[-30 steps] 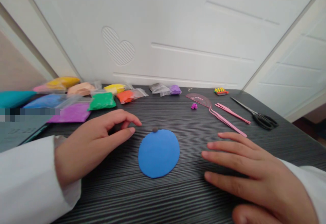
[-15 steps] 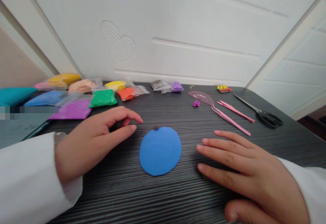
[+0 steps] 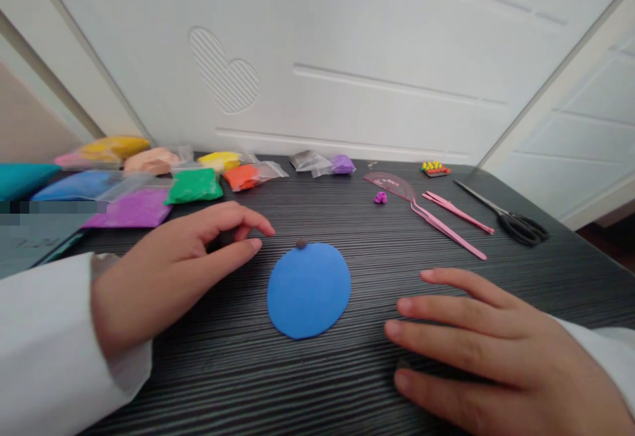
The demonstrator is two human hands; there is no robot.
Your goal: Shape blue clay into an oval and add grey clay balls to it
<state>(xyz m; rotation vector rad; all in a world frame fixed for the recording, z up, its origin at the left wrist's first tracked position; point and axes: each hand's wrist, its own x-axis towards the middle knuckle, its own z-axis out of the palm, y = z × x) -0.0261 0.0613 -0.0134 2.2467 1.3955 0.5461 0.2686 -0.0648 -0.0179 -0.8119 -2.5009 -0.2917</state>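
Observation:
A flat blue clay disc (image 3: 308, 294) lies on the dark table between my hands. At its upper left edge rests a small dark brown ball (image 3: 301, 243). My left hand (image 3: 198, 251) is beside the ball, thumb and forefinger curved and apart with nothing between them. To the right of the disc, my right hand (image 3: 491, 343) is stretched out flat, palm down, low over the table. A small dark bit (image 3: 403, 363) shows at the edge of its lowest visible fingertip; what it is I cannot make out. The right thumb is out of view.
Bags of coloured clay, among them a green one (image 3: 194, 185) and a purple one (image 3: 131, 208), line the back left. Toward the right are a pink protractor (image 3: 391, 184), pink tweezers (image 3: 449, 227), more pink tweezers (image 3: 461, 213), black scissors (image 3: 518, 225) and a magenta clay piece (image 3: 380, 198).
My right hand has moved down toward the near edge, and a dark bit now shows by a fingertip. My left hand keeps its pose. The whole view has shifted slightly.

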